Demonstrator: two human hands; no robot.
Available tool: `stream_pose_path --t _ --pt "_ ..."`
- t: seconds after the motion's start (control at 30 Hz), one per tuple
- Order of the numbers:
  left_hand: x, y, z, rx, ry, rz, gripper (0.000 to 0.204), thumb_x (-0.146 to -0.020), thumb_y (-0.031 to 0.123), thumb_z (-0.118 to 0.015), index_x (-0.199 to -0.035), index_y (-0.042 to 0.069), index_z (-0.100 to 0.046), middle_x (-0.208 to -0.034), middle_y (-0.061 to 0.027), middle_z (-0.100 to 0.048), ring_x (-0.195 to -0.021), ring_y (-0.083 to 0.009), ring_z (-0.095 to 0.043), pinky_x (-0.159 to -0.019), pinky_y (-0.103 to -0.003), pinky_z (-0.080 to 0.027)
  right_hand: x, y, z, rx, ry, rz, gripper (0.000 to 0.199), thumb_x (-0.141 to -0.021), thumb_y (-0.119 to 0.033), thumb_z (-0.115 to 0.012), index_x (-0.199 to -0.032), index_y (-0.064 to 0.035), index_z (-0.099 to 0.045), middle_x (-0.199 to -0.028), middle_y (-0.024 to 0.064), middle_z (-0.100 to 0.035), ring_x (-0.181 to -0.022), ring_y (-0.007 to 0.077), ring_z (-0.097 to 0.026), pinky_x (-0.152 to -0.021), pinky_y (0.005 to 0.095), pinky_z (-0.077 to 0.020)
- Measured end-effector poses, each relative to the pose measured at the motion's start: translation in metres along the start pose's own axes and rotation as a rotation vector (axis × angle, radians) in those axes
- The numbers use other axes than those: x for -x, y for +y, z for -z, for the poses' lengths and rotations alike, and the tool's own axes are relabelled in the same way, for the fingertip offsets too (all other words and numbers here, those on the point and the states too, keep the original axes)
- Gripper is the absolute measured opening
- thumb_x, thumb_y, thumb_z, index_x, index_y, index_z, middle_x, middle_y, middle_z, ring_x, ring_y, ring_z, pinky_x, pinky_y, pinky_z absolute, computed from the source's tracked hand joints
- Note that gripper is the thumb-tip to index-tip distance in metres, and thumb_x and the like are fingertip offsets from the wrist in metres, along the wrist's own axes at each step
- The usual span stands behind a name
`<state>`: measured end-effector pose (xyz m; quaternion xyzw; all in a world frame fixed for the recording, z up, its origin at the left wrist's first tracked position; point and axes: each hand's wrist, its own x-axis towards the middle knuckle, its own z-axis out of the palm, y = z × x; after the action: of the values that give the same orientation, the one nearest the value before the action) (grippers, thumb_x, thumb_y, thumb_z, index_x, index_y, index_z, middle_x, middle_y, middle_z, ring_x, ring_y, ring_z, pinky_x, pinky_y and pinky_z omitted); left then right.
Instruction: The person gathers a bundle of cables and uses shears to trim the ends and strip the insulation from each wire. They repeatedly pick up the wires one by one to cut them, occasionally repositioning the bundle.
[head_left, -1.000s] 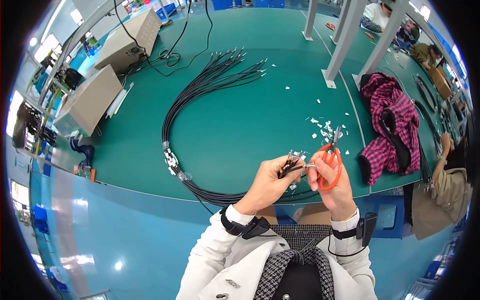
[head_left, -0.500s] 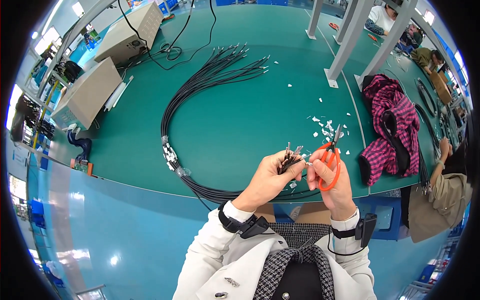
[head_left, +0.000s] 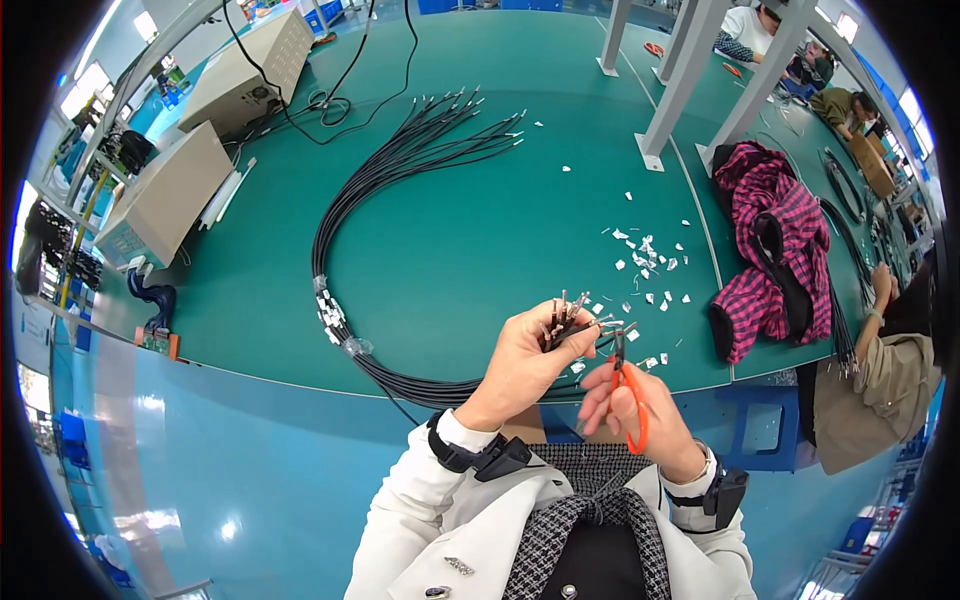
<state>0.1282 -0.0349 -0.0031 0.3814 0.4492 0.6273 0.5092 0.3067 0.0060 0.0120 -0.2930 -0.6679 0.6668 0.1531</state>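
Observation:
My left hand (head_left: pixel 532 362) is closed round the near ends of a bundle of black cables (head_left: pixel 330 225), above the table's front edge. Stripped, pale tips stick out past its thumb and fingers. In my right hand (head_left: pixel 645 410) is a pair of scissors (head_left: pixel 632 400) with orange handles. Their dark blades point up and reach the cable tips just right of my left thumb. From my left hand the bundle curves left and back across the table, its far ends fanned out. Clear tape and white tags (head_left: pixel 331 318) wrap its middle.
White scraps (head_left: pixel 645 255) litter the green table (head_left: pixel 480 240) beyond my hands. A pink-and-black checked garment (head_left: pixel 765 250) lies at the right, by grey metal posts (head_left: pixel 680 90). Two beige boxy units (head_left: pixel 165 205) stand at the left. A co-worker's arm (head_left: pixel 872 325) is at far right.
My right hand has turned and drawn down toward me; the scissors' blades have swung from the scraps to the cable tips. My left hand keeps its hold. The whole view shifted slightly.

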Motion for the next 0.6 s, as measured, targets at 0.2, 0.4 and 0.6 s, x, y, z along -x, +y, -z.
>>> stream_pose_path --t 0.2,0.4,0.6 --pt "0.0025 -0.0020 0.0001 -0.027 -0.017 0.005 0.011 -0.089 0.011 -0.062 -0.091 0.000 -0.061 -0.077 0.0000 -0.059 -0.071 -0.0047 -0.052 -0.065 -0.021 -0.042 -0.0044 -0.0048 0.0007 -0.087 -0.057 -0.060 0.064 -0.092 -0.057 -0.043 -0.111 0.0035 -0.049 -0.085 0.0104 -0.063 -0.069 0.0136 -0.063 -0.054 0.0186 -0.0401" --pt "0.0032 -0.0013 -0.0033 -0.039 -0.002 -0.049 0.008 -0.087 0.008 -0.065 -0.090 0.000 -0.062 -0.078 0.0019 -0.059 -0.069 -0.0030 -0.050 -0.062 -0.019 -0.041 -0.0080 -0.0018 -0.0011 -0.069 -0.006 -0.025 0.041 -0.096 -0.037 -0.048 -0.104 0.0037 -0.051 -0.076 0.0087 -0.062 -0.064 0.0141 -0.063 -0.058 0.0253 -0.0481" --pt "0.0030 -0.0022 -0.0043 -0.073 0.014 -0.085 0.008 -0.086 0.006 -0.066 -0.090 0.001 -0.062 -0.077 0.0029 -0.058 -0.067 -0.0022 -0.048 -0.059 -0.019 -0.039 -0.0106 -0.0004 -0.0012 -0.008 0.028 -0.022 0.041 -0.095 -0.037 -0.051 -0.102 0.0033 -0.052 -0.075 0.0084 -0.063 -0.063 0.0140 -0.063 -0.059 0.0260 -0.0482"
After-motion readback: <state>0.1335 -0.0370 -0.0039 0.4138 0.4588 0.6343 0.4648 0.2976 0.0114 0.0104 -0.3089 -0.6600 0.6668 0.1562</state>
